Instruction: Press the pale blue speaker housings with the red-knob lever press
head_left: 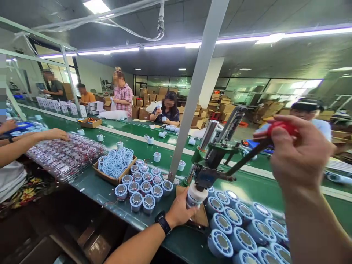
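My left hand [181, 209], with a dark watch on its wrist, is closed around a light-blue round housing [193, 203] under the ram of a hand press [206, 172]. A white pressing block [197, 192] sits on top of that housing. Raised at the right, my right hand [302, 150] is wrapped round the red knob [283, 129] at the end of the press lever [249, 156]. Light-blue housings with grey round centres [243, 238] crowd the bench right of the press. Another group [147, 189] stands to the left, beside a carton of light-blue rings [117, 163].
A slanted grey post [192, 99] rises behind the press. Beyond it runs a green conveyor [143, 146] carrying scattered housings. At the left, a co-worker's arm [35, 137] reaches over a pile of wired parts [66, 154]. Several people sit or stand across the line.
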### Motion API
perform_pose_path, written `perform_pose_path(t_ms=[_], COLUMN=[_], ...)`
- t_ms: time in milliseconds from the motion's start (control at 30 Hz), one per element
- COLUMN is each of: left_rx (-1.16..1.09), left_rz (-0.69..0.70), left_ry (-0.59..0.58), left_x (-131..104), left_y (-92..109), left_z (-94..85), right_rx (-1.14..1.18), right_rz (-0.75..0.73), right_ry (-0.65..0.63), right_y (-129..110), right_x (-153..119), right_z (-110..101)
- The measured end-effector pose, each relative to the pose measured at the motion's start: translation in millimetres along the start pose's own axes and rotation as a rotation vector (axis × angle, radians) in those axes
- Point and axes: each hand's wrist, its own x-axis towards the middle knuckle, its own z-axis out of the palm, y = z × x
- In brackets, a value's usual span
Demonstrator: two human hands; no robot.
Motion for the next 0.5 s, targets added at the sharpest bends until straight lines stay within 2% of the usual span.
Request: perform_pose_path(t_ms=[67,100,167,200,233,300,333,400,433,500], left_rx=[0.074,0.130,0.269,0.349,0.423,0.559,0.630,0.762,0.819,0.917], left_rz=[0.013,0.013,0.005,-0.006,-0.021,-0.077,-0.126,-0.232,-0.274,-0.334], left_ry=[0.015,0.037,0.098,0.136,0.178,0.279,0.329,0.386,0.375,0.323], left_x=[-11.7,-17.4,-25.9,-27.6,-27.0,-19.3,-12.8,2.2,9.1,19.2], left_y=[10.8,16.3,26.4,30.7,34.0,36.2,34.4,25.3,19.0,5.7], left_z=[-10.6,-20.4,-52.3,-75.1,-102.0,-163.3,-194.1,-246.4,-265.3,-286.9], right_rx=[0.084,0.117,0.150,0.146,0.109,0.015,-0.034,-0.094,-0.096,-0.061], right_rz=[0.033,0.047,0.103,0.149,0.210,0.375,0.473,0.660,0.726,0.778], right_ry=[0.010,0.059,0.158,0.200,0.182,0.039,-0.058,-0.194,-0.214,-0.169], right_y=[12.9,18.8,32.7,41.4,51.0,69.6,77.4,88.3,91.4,93.4], right_x=[-1.9,-19.0,-79.4,-117.4,-156.3,-224.7,-249.9,-278.6,-283.2,-281.3], right_z=[21.2,28.1,36.0,38.3,40.1,44.2,46.8,53.3,56.9,63.6])
